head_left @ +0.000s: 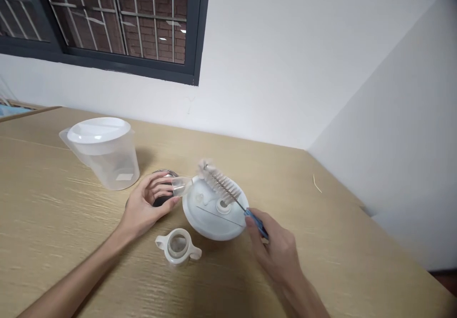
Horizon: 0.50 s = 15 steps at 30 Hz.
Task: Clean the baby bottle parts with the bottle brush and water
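My left hand [148,201] holds a small clear plastic cup [181,186] sideways between thumb and fingertips, at the left edge of a round white dish-like piece [214,230]. In my right hand [276,244] is a bottle brush, gripped by its blue handle [257,223]. Its pale bristle head [219,182] points up and left above the white piece, apart from the cup. On the white piece I see a raised ring with a hole [223,206] and small translucent parts. A two-handled baby bottle collar [178,245] stands in front, between my hands.
A translucent lidded pitcher [114,161] stands at the back left of the wooden table [339,251]. Partly hidden behind my left hand is a dark round object with a shiny rim [166,172]. A thin pale strip [316,184] lies at the right, near the wall.
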Each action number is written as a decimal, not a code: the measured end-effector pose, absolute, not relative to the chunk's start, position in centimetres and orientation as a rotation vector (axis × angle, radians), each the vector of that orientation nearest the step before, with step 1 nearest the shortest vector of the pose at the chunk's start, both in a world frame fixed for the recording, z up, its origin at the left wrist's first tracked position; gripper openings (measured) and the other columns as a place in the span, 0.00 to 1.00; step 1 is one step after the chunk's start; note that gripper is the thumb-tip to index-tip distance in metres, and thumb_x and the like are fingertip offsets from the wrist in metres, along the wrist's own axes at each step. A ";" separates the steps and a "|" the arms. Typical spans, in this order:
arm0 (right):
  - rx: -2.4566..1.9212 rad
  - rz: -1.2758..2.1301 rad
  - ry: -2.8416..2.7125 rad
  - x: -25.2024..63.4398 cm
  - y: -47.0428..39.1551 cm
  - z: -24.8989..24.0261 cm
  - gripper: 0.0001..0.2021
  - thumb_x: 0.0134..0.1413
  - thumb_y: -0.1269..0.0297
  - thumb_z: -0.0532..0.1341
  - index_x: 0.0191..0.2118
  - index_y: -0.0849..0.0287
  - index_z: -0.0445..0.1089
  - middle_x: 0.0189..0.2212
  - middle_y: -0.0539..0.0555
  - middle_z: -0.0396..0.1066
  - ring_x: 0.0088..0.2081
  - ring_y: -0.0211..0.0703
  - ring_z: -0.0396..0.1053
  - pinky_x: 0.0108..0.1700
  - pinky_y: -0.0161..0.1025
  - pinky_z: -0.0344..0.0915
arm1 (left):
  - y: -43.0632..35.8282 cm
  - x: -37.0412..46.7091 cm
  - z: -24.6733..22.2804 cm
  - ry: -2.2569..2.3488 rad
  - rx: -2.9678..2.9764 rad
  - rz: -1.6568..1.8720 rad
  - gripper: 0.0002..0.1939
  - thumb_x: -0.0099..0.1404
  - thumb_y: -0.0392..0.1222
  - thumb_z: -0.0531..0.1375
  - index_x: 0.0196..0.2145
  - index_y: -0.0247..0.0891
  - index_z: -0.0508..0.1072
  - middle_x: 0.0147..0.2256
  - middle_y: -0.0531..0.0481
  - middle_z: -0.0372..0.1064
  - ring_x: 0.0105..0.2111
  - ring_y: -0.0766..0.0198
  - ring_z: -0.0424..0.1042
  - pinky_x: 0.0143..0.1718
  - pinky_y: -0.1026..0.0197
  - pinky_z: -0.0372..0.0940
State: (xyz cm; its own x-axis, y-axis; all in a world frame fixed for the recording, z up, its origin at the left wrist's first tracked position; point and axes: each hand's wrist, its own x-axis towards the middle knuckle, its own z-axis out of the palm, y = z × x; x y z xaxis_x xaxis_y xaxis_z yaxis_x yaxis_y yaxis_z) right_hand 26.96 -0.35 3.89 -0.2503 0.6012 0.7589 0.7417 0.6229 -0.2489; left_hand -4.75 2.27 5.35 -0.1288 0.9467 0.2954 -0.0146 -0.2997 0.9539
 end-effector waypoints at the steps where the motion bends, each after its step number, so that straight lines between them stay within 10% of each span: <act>1: -1.075 -0.198 -1.936 27.1 -0.4 4.0 0.07 0.70 0.67 0.59 0.48 0.61 0.72 0.32 0.51 0.79 0.26 0.34 0.76 0.29 0.29 0.70 | 2.2 -4.7 5.4 1.114 1.342 1.553 0.35 0.53 0.40 0.77 0.55 0.35 0.69 0.47 0.40 0.78 0.43 0.60 0.79 0.45 0.58 0.76; 15: -1.044 -0.136 -1.952 26.3 -0.7 3.5 0.06 0.71 0.66 0.59 0.47 0.60 0.72 0.29 0.50 0.78 0.22 0.33 0.72 0.26 0.29 0.68 | 2.5 -4.7 4.9 1.092 1.355 1.584 0.34 0.53 0.40 0.77 0.54 0.36 0.69 0.51 0.37 0.78 0.45 0.57 0.79 0.44 0.56 0.74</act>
State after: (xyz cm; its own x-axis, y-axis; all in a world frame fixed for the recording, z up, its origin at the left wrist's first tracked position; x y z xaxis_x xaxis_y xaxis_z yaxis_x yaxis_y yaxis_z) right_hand 26.27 -0.68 3.54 -0.2474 0.6153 0.7484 0.7132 0.6385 -0.2891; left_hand -4.66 2.46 4.90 -0.1394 0.9330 0.3318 -0.0221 -0.3380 0.9409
